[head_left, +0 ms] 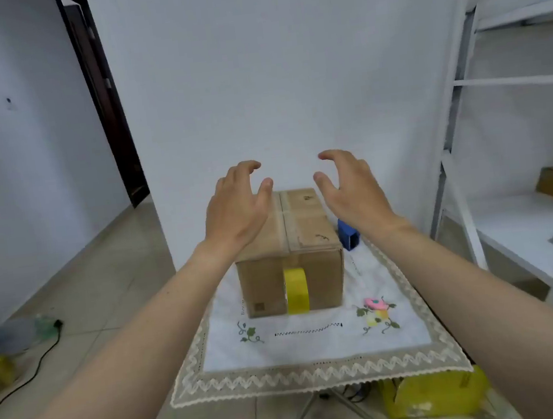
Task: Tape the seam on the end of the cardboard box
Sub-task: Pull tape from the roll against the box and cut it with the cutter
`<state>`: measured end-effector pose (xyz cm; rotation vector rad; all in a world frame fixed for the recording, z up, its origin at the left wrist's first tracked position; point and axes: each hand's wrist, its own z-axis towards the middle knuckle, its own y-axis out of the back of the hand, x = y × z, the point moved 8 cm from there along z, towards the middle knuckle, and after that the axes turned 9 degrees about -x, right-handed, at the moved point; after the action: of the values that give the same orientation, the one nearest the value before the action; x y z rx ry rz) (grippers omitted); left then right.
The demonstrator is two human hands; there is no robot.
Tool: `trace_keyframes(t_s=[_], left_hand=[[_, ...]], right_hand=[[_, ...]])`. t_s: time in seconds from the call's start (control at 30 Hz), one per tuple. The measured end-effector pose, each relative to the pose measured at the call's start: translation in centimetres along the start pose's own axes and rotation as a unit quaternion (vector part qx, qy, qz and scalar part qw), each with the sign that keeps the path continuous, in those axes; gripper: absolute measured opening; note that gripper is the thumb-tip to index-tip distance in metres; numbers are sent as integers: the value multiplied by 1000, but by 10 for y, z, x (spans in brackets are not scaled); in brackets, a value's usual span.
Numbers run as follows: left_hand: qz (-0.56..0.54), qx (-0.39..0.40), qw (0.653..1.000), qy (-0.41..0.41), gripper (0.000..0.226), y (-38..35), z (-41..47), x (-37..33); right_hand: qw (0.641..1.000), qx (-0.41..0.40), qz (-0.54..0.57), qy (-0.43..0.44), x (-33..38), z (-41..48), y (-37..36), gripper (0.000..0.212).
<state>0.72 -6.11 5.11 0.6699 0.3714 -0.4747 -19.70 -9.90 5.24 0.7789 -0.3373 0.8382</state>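
Note:
A brown cardboard box (309, 240) sits on a small table covered by a white embroidered cloth (310, 339). Clear tape runs along the seam on its top. A yellow tape roll (296, 290) stands on edge against the middle of the box's near end face. My left hand (237, 210) hovers above the box's top left, fingers spread and curved, holding nothing. My right hand (352, 190) hovers above the top right, also open and empty. Both hands are apart from the box and from each other.
A blue object (349, 239) stands behind the box on the right. A white metal shelf rack (499, 122) rises at the right. A yellow bag (434, 396) lies under the table. Bottles and a black cable (38, 367) lie on the tiled floor at left.

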Motion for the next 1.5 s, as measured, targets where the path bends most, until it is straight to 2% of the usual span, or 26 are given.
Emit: trace_keyframes(t_s=[0.27, 0.47, 0.53, 0.63, 0.73, 0.83, 0.93, 1.03, 1.1, 1.23, 1.3, 1.4, 1.5], left_hand=[[14, 59, 998, 20, 43, -44, -28, 11], [29, 101, 994, 43, 43, -102, -41, 38], [37, 112, 991, 55, 41, -120, -40, 51], [52, 91, 990, 92, 41, -139, -36, 74], [62, 90, 985, 136, 44, -153, -32, 95], [69, 70, 985, 145, 46, -164, -25, 108], [61, 61, 984, 153, 47, -171, -20, 114], [44, 47, 987, 149, 47, -174, -18, 118], [24, 40, 988, 146, 47, -173, -20, 118], [-13, 15, 992, 122, 45, -165, -29, 115], [-37, -7, 992, 117, 46, -158, -36, 113], [-65, -35, 985, 153, 49, -146, -49, 113], [-71, -12, 974, 214, 53, -145, -65, 120]], right_hand=[[996, 28, -7, -82, -75, -27, -6, 34], [975, 114, -77, -172, -170, -42, -55, 26], [954, 167, -114, -222, -206, -54, -74, 26], [904, 263, -178, -285, -248, -78, -96, 28], [855, 340, -245, -304, -282, -99, -114, 22], [811, 405, -290, -306, -308, -115, -129, 22], [802, 420, -268, -330, -327, -119, -139, 27], [807, 405, -221, -369, -339, -121, -141, 25], [830, 356, -191, -384, -337, -116, -139, 22], [915, 118, -28, -386, -309, -93, -123, 20], [933, 45, 46, -353, -284, -85, -118, 18], [923, -11, 154, -353, -250, -83, -119, 13], [903, -20, 255, -344, -220, -83, -126, 14]])
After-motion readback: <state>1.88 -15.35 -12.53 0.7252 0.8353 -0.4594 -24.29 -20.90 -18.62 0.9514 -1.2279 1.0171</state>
